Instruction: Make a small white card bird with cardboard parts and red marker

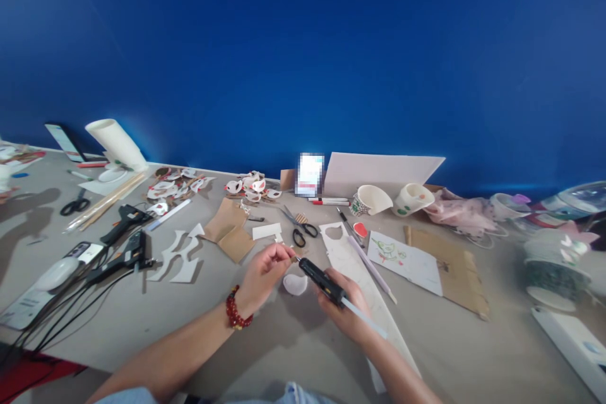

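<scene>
My left hand [262,276], with a red bead bracelet at the wrist, pinches a tiny brown piece [294,259]. Its exact shape is too small to make out. In my right hand [349,310] is a black hot glue gun [324,280], a pale glue stick [363,317] jutting from its rear. The gun's nozzle points left and meets the brown piece or comes very near it. Below the nozzle, on the table, lies a white bird-shaped cutout [295,285], apart from both hands. Black scissors [303,233] rest open beyond my hands.
Two more glue guns [124,259] with trailing cables lie left. Decorated white bird shapes [253,186] are piled at the back near a lit phone [310,175]. Brown cardboard [229,227], a long white strip [353,271], paper cups [369,201] and a bird drawing [402,262] surround my hands.
</scene>
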{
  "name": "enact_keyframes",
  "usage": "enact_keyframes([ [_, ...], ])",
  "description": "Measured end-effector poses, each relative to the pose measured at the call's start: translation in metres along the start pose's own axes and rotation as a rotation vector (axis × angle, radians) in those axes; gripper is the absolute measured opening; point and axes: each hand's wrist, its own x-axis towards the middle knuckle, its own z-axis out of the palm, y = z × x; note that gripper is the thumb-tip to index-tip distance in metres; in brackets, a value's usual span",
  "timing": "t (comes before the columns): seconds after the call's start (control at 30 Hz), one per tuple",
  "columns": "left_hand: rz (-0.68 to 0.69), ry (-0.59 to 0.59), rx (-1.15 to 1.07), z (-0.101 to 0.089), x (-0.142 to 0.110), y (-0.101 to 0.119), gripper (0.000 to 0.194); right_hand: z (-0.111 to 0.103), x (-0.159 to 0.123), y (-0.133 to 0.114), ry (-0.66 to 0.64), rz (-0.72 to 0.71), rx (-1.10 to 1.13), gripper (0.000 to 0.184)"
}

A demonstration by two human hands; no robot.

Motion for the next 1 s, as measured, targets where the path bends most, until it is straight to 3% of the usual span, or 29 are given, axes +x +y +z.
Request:
enact_keyframes([
  [0.33, 0.025, 0.032, 0.016, -0.0006, 0.0003, 0.0004, 0.026, -0.0009, -0.0001, -0.0032, 0.028, 0.046, 0.023, 0.014],
  [1.0, 0.108, -0.019, 0.128, -0.0028, -0.0014, -0.0004, 0.023, 0.0064, -0.0048, 0.0041, 0.014, 0.057, -0.014, 0.012],
])
